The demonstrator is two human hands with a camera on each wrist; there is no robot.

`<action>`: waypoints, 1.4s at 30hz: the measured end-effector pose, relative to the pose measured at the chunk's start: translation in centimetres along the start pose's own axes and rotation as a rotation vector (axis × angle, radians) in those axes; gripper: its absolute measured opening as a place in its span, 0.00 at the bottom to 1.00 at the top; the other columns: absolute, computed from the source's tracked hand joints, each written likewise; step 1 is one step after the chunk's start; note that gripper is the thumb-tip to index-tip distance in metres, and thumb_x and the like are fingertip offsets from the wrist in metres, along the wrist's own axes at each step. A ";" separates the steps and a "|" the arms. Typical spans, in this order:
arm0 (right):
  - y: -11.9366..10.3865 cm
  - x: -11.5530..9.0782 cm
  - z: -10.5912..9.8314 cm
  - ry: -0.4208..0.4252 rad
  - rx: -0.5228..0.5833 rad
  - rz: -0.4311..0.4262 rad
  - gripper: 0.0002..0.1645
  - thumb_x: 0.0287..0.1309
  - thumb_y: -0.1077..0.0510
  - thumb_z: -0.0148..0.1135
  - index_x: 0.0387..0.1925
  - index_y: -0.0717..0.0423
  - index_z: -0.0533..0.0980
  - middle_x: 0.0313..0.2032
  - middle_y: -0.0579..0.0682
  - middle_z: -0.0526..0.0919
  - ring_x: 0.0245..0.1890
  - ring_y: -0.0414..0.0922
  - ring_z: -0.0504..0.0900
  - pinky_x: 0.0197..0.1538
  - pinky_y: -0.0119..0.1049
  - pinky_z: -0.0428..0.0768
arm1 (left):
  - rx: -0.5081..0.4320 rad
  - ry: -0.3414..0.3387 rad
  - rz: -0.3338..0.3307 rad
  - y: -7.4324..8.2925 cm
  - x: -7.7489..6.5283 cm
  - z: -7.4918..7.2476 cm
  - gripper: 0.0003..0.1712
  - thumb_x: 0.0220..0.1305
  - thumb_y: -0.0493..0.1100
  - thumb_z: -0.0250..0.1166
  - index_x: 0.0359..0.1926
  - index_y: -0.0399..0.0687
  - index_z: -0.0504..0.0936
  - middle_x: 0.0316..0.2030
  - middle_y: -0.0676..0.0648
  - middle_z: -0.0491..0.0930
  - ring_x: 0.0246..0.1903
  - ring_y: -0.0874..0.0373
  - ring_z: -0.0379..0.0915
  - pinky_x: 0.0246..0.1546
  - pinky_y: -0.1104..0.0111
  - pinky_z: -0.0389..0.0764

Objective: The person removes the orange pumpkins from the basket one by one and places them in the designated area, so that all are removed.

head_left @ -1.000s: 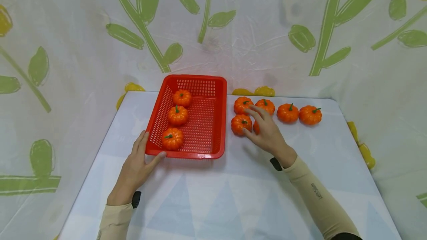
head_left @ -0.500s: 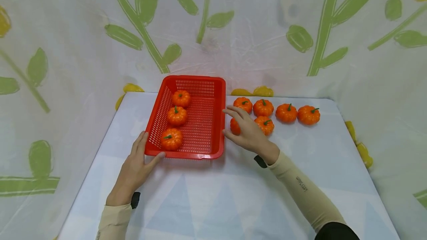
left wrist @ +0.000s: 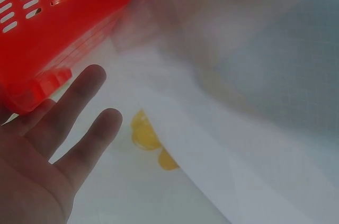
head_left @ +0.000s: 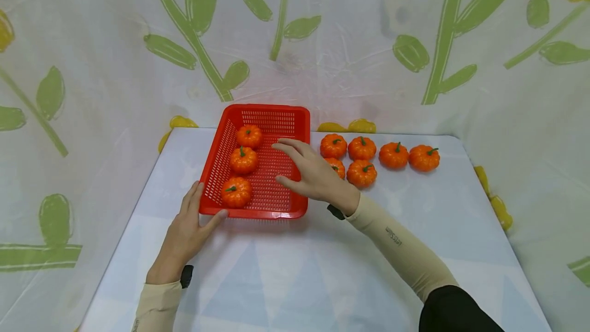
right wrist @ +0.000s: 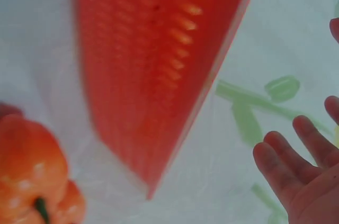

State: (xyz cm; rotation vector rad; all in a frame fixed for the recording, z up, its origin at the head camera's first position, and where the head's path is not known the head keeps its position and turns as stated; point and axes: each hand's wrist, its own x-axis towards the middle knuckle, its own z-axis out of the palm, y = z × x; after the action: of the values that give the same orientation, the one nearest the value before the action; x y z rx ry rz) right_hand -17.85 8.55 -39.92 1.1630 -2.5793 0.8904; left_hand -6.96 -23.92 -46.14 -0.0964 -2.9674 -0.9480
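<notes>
A red plastic basket with slotted sides stands toward the back of the table. Three small orange toy pumpkins with green stems lie along its left side. My left hand rests at the near-left corner, thumb at the front rim and straight fingers along the left wall. In the left wrist view, two extended fingers stand out beside the basket. My right hand reaches over the basket's right wall, fingers spread and loosely bent, holding nothing. The right wrist view has its fingers apart from the basket wall.
Several more pumpkins sit on the table right of the basket, in two rows. My right forearm partly covers the nearest one. A flower-printed curtain encloses the table's back and sides.
My right hand has moved left from above the pumpkins on the table to over the basket. The left hand stays at the corner, and the pumpkins keep their places.
</notes>
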 end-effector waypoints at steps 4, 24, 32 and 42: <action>-0.8 1.8 0.5 -0.008 -0.015 -0.054 0.41 0.64 0.44 0.66 0.73 0.50 0.63 0.72 0.54 0.65 0.68 0.50 0.68 0.67 0.46 0.72 | -0.003 -0.001 -0.004 -0.1 0.0 0.0 0.59 0.67 0.67 0.63 0.82 0.46 0.40 0.79 0.38 0.43 0.68 0.28 0.60 0.61 0.33 0.66; -3.0 7.5 4.2 -0.223 -0.073 -0.019 0.49 0.59 0.42 0.71 0.76 0.44 0.59 0.72 0.49 0.63 0.67 0.46 0.68 0.64 0.38 0.75 | -0.012 0.000 -0.006 -0.2 0.1 0.1 0.60 0.66 0.69 0.62 0.82 0.46 0.39 0.79 0.38 0.43 0.68 0.29 0.59 0.59 0.32 0.67; -3.2 8.7 6.3 -0.361 0.004 -0.003 0.53 0.57 0.43 0.74 0.77 0.45 0.57 0.72 0.52 0.62 0.70 0.48 0.64 0.64 0.39 0.75 | -0.020 0.015 0.001 -0.3 0.1 0.2 0.60 0.66 0.68 0.63 0.82 0.46 0.40 0.79 0.39 0.43 0.68 0.30 0.60 0.59 0.33 0.68; -2.8 9.4 8.4 -0.549 0.023 0.049 0.54 0.57 0.45 0.75 0.79 0.42 0.56 0.73 0.50 0.62 0.70 0.45 0.63 0.65 0.35 0.73 | -0.029 0.000 -0.005 -0.3 0.2 0.1 0.60 0.66 0.69 0.62 0.82 0.48 0.40 0.80 0.40 0.43 0.68 0.29 0.60 0.58 0.31 0.67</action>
State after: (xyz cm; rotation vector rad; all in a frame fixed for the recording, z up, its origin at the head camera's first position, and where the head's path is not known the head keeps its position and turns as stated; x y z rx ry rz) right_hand -21.55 -3.69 -41.85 1.5353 -3.0329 0.6806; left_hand -7.14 -24.15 -46.38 -0.0902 -2.9553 -0.9924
